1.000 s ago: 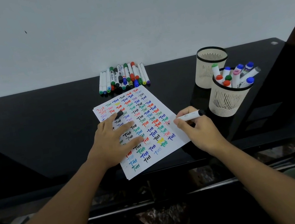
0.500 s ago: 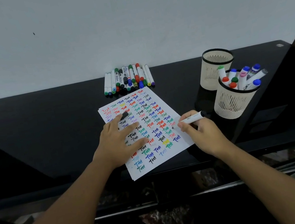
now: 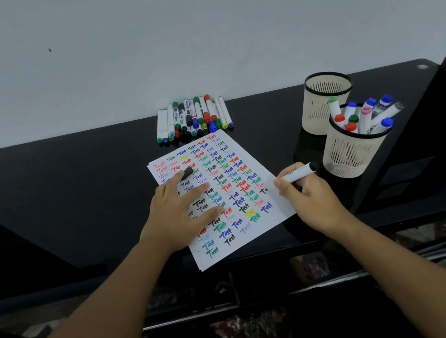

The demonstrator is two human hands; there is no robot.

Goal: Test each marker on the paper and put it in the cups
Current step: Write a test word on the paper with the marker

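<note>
L hand [image 3: 182, 214] flat on paper [image 3: 273, 201]; R hand [image 3: 309, 198] round marker [image 3: 297, 173].

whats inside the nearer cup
The nearer cup holds several capped markers, their red, green, blue and pink ends sticking out. Their lower parts are hidden behind its wall.

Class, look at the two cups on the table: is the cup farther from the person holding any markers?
No: the far cup shows only its bare inside, while the markers stand in the near cup.

Both forearms bare — no sleeves, watch or rings visible.
</note>
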